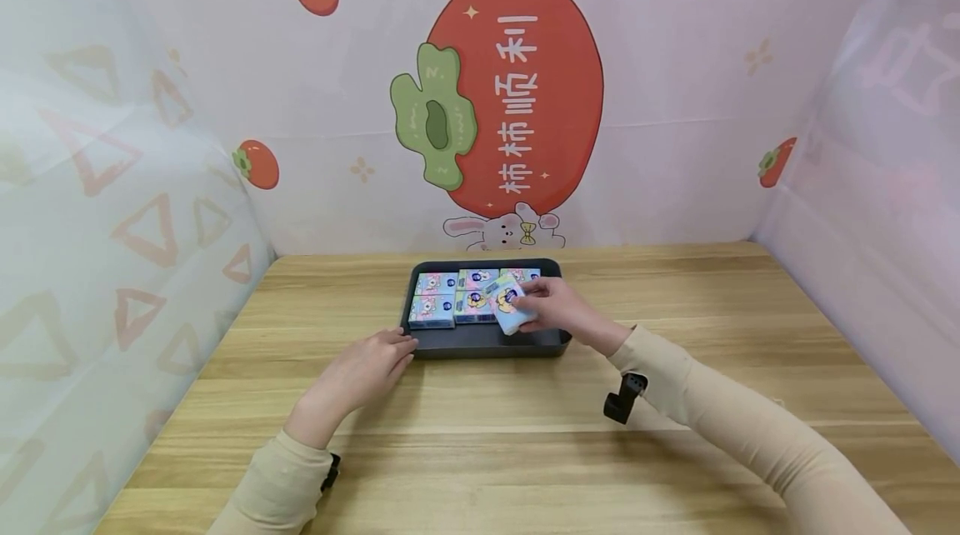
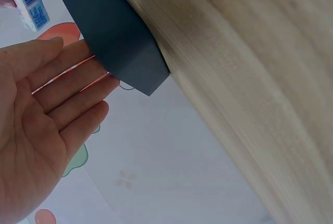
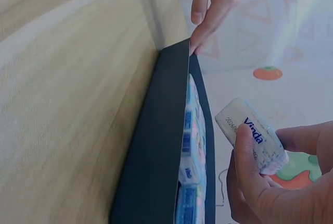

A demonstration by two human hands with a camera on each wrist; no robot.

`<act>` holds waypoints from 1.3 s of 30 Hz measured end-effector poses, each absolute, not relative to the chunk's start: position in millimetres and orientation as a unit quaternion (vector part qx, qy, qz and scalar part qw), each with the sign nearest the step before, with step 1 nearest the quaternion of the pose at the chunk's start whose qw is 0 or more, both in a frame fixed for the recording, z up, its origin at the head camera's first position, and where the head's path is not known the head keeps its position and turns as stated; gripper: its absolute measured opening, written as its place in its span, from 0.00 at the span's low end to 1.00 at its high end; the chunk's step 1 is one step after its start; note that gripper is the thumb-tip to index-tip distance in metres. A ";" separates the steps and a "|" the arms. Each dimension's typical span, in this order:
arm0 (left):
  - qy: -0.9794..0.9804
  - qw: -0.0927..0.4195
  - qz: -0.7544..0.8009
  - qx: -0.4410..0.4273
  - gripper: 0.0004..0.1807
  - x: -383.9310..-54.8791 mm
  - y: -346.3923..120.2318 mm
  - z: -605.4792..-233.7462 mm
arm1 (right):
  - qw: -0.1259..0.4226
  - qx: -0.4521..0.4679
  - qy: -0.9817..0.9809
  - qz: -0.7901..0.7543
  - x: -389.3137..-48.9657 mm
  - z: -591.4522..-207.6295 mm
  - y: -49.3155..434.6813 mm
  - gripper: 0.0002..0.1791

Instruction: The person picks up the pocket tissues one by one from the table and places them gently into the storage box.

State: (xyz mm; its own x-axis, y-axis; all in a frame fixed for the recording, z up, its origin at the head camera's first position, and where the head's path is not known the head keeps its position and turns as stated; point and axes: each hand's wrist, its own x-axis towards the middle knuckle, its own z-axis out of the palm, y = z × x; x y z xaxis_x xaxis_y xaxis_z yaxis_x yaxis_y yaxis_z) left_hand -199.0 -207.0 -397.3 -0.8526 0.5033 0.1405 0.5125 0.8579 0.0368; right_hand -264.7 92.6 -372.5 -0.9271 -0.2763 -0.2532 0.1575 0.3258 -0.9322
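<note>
My right hand [image 1: 551,306] pinches a small pack of tissues [image 3: 252,134], tilted, over the right half of a dark tray [image 1: 480,343]. "Vinda" is printed on the end of the pack that shows in the right wrist view. Below it, similar pastel packs lie in two rows inside the tray, among them a front-left pack [image 1: 431,312] and a back-middle pack [image 1: 472,277]. My left hand [image 1: 371,368] has its fingers extended, with the fingertips at the tray's front left corner. In the left wrist view the fingers [image 2: 78,86] lie against the tray's outer wall.
The tray stands on a wood-grain table [image 1: 480,443], near its back edge. Behind rises a pale backdrop [image 1: 660,118] with printed persimmons and a rabbit, and patterned sheets [image 1: 97,210] hang on both sides.
</note>
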 end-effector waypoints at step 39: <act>-0.961 0.059 -0.037 -0.267 0.15 -199.0 -207.8 -397.0 | 0.127 -0.080 0.886 -0.438 -303.3 -361.7 120.9 0.21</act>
